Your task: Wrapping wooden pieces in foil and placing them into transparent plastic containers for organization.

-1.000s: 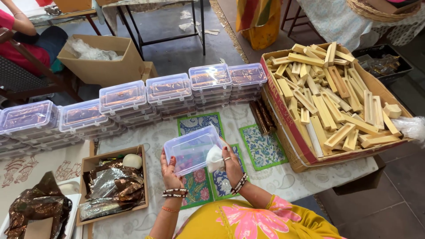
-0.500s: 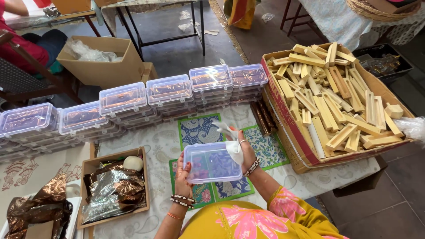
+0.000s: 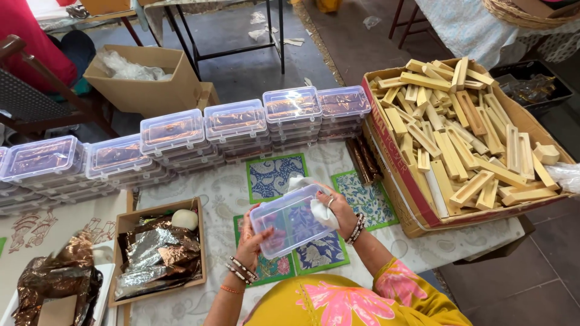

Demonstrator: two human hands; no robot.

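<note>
Both hands grip one clear plastic box (image 3: pixel 291 220) above the bench's near edge. Left hand (image 3: pixel 251 236) fingers clamp its left end; right hand (image 3: pixel 336 210) fingers seemingly press a white cloth (image 3: pixel 319 210) against its right end.

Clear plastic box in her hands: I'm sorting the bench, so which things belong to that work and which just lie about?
In hand:
clear plastic box
white cloth
left hand
right hand

Lying about:
stacked lidded boxes
carton of wooden pieces
tray of foil wrappers
</note>
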